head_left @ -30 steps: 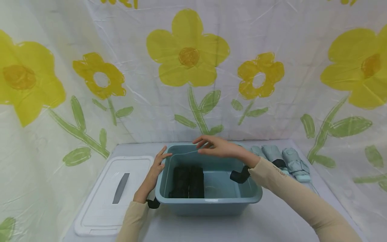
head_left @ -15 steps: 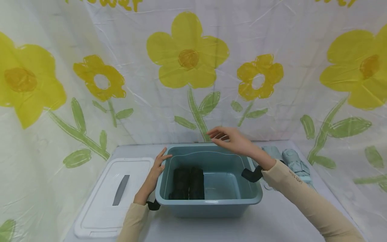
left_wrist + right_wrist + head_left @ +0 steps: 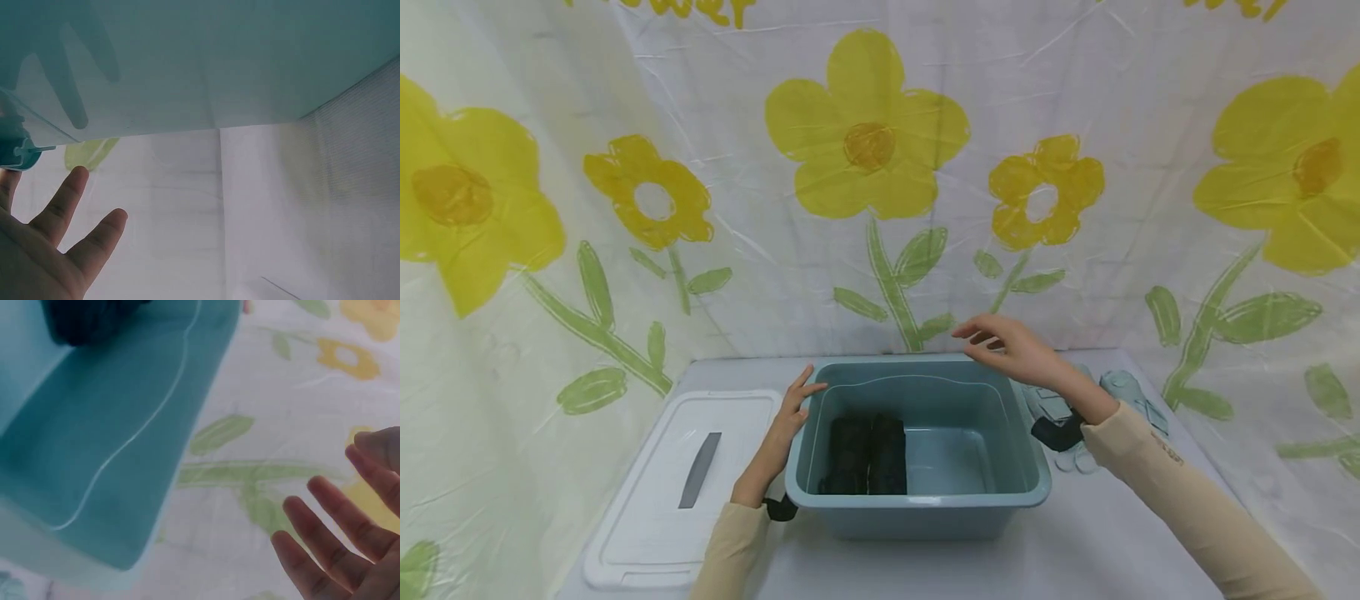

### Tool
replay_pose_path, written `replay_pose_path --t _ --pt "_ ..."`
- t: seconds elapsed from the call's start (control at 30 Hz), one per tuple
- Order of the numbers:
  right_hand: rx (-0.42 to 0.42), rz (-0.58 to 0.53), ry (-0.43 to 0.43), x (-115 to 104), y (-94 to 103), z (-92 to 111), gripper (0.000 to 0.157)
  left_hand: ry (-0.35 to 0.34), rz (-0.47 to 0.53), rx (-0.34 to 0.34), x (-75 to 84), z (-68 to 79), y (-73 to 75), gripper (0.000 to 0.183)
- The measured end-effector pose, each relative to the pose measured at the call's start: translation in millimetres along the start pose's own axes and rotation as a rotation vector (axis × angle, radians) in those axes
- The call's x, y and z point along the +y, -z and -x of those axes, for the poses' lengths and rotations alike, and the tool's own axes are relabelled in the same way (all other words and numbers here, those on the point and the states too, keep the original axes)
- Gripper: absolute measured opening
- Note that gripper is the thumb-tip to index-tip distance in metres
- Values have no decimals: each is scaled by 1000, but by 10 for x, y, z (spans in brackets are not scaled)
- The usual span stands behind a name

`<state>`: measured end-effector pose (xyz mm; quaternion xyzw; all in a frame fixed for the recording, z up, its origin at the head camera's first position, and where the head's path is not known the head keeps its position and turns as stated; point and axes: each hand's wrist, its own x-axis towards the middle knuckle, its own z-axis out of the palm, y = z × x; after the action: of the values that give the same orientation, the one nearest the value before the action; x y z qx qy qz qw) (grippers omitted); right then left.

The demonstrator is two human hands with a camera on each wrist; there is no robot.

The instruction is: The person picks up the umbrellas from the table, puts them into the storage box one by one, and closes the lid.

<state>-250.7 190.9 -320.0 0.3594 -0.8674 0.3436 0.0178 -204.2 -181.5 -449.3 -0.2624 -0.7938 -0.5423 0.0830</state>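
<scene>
Head view: the blue-green bin (image 3: 917, 518) is touched at its left rim by the spread left hand (image 3: 786, 423); nothing is held by the relaxed right hand (image 3: 1013, 350). Two dark bundles (image 3: 888, 457) are contained inside. Packing seems underway; reaching the pale bundles (image 3: 1122, 386) alongside is probably called for.

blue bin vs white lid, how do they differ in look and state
The bin is blue and deep; the lid is white and shallow, with a grey handle. The bin stands open with dark bundles inside, while the lid lies flat beside it. The left hand is at the bin's rim; neither hand is on the lid. Both rest on the table.
</scene>
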Motion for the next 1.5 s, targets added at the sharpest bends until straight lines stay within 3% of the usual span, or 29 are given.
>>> replay_pose_path --t 0.37,0.6,0.97,1.23,1.5 --pt "82 89 -21 263 -43 157 25 3 7 7 -11 1 -7 43" --pt "157 207 -40 477 -78 244 26 -1 12 3 -2 -4 -15 42" --pt "263 265 -101 771 -141 374 28 10 43 2 -18 3 -19 41" --pt "253 276 -154 966 -211 453 31 6 43 8 -15 4 -16 41" --pt "162 296 -165 1180 -335 520 36 11 59 4 5 11 -24 42"
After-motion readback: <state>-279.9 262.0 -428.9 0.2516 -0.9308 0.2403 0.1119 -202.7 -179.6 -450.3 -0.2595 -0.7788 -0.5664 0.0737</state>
